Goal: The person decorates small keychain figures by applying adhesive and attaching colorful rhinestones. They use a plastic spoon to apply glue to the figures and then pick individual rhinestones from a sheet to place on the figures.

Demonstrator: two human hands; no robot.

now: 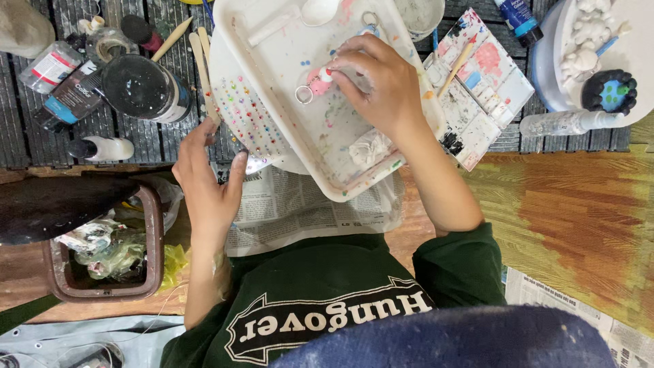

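My right hand [378, 85] reaches into a paint-stained white tray [272, 48] and pinches a small pink and white piece [321, 78] with a red tip. A metal ring [304, 94] lies in the tray just left of that piece. My left hand [208, 177] rests with its fingers apart at the lower left corner of a clear sheet of small coloured gems [248, 116], which juts out from under the tray. Crumpled white tissue [368, 146] lies in the tray near my right wrist.
A brown bin [153, 232] of waste stands at the left. A black-lidded jar [143, 85], bottles and wooden sticks [203, 61] lie beyond my left hand. A stained paint palette [487, 75], a white plaster figure [589, 37] and a clear bottle [565, 123] are at the right. Newspaper [306, 204] lies under the tray.
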